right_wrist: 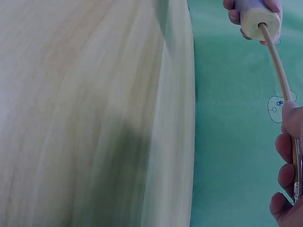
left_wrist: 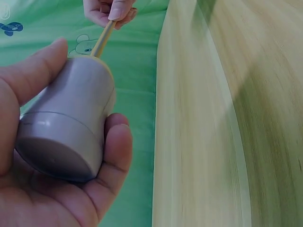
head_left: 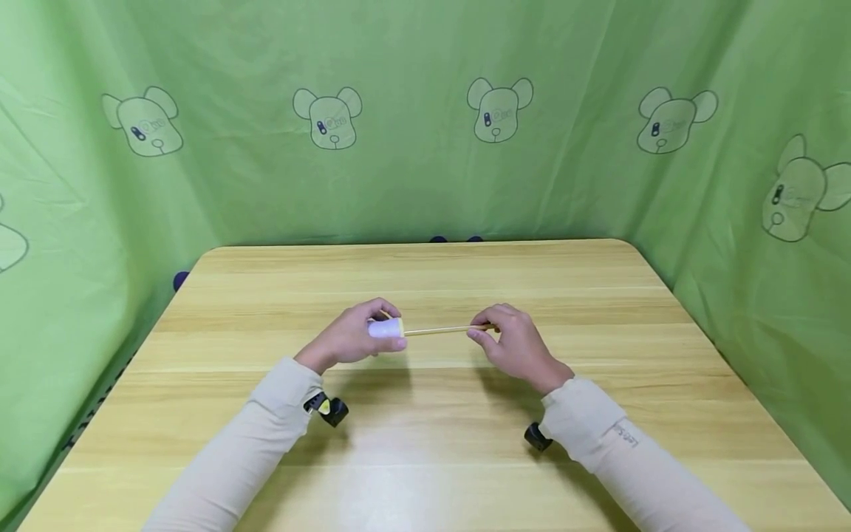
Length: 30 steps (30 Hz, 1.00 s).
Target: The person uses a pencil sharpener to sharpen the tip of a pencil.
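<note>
My left hand grips a pale purple, cylindrical pencil sharpener, thumb on one side and fingers on the other. In the left wrist view the sharpener's rounded base faces the camera. Its yellowish end face has a hole, seen in the right wrist view, and the tip of a yellow pencil sits inside it, hidden. My right hand pinches the pencil farther back, near its metal-banded end. Sharpener and pencil are held in line, roughly level, above the table.
Beneath both hands lies a light wood-grain table. A green curtain with printed bear heads surrounds its back and sides. Black wrist cameras hang at both cuffs.
</note>
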### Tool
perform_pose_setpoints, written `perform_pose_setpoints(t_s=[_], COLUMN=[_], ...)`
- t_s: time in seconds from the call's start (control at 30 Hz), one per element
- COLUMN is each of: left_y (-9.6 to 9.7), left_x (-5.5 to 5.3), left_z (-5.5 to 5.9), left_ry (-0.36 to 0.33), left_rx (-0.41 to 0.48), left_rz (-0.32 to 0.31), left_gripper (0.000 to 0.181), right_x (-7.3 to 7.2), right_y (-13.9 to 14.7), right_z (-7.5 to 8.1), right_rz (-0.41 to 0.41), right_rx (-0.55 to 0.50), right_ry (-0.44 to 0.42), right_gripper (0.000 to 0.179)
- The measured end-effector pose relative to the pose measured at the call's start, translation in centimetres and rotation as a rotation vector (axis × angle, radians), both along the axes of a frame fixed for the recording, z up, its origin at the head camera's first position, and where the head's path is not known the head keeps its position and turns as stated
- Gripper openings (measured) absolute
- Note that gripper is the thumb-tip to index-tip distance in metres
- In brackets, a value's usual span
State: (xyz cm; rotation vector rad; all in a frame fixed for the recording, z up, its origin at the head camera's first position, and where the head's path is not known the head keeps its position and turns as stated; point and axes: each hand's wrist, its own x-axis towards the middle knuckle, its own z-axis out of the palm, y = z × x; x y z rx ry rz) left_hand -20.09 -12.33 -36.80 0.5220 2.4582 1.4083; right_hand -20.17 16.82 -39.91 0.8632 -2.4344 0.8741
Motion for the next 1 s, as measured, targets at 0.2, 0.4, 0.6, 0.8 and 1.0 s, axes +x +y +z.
perform_pose_setpoints(t_s=[0.2,0.4,0.6,0.8,1.0], left_y=[-0.1,-0.6,-0.5,-0.5,-0.4], left_x=[0.1,0.3,0.3,0.0,0.0], left_z=[0.0,0.5,0.6,0.4,0.3], left_ry=[-0.074,-0.114,-0.227,-0.198,-0.074], left_rx=[0.063,0.112,0.131,0.161,0.147], left_rz=[-0.039,-0.082,-0.108,-0.110,-0.084], left_gripper=[0.042,0.035,0.030,0.029,0.037], right_x=[0.4,0.5,0.1,-0.3,-0.4], right_y=[-0.3,-0.7,-0.3,0.1,0.0], right_z=[-0.4,-0.2,-0.4,-0.6,-0.5], right_rz=[-0.009,0.019,0.041,0.064,0.093], right_rx=[-0.025,-0.012,0.030,0.058,0.028], right_ry=[-0.031,0.014,0.148,0.298,0.384], right_gripper=[0.006,0.007,0.009,0.013,0.013])
